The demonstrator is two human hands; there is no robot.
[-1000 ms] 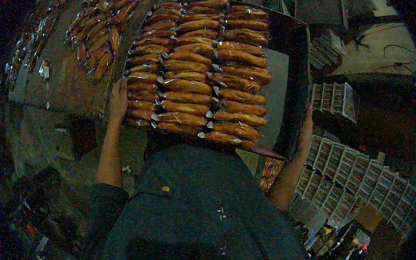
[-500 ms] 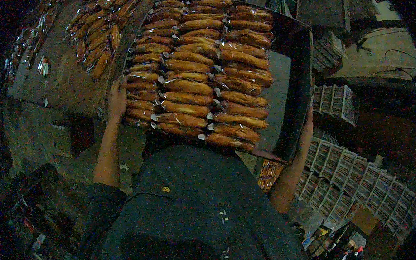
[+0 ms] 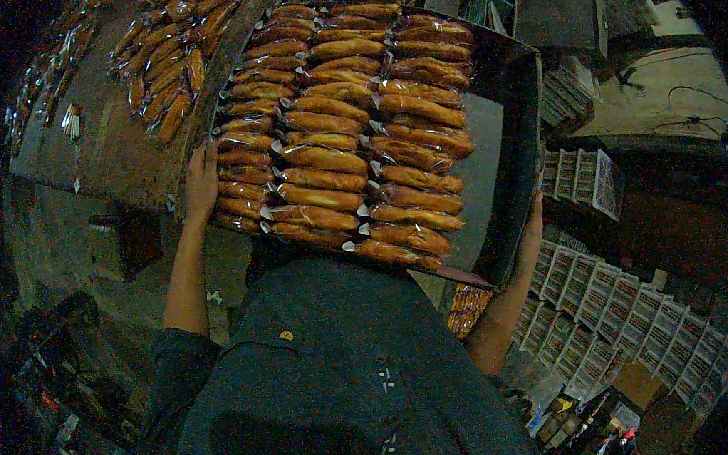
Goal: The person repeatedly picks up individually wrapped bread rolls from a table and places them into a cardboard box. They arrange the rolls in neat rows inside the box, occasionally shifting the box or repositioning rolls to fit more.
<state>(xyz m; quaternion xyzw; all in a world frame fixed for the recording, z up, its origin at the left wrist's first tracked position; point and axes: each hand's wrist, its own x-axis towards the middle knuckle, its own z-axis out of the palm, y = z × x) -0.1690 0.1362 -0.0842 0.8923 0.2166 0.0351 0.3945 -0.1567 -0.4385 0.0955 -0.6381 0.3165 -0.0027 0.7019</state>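
A wide dark tray [image 3: 527,109] is held in front of my body, a little tilted in the view. Three columns of long golden-brown bread rolls [image 3: 326,154], each in clear wrapping, fill its left and middle part. The tray's grey bottom shows bare along the right side. My left hand [image 3: 202,179] is closed on the left edge, beside the rolls. Around the right wall, near its front corner, my right hand [image 3: 533,219] grips from outside; most of those fingers are hidden behind the wall.
At the far left stands a brown table [image 3: 111,118] bearing a heap of wrapped rolls [image 3: 166,64]. To the right are a white plastic crate [image 3: 582,182], a long row of pale crates [image 3: 610,296] and a dark box [image 3: 564,19]. More rolls [image 3: 469,309] lie low, beside my right forearm.
The tray and both hands have shifted very slightly left and toward me in the view. My grip on it looks the same.
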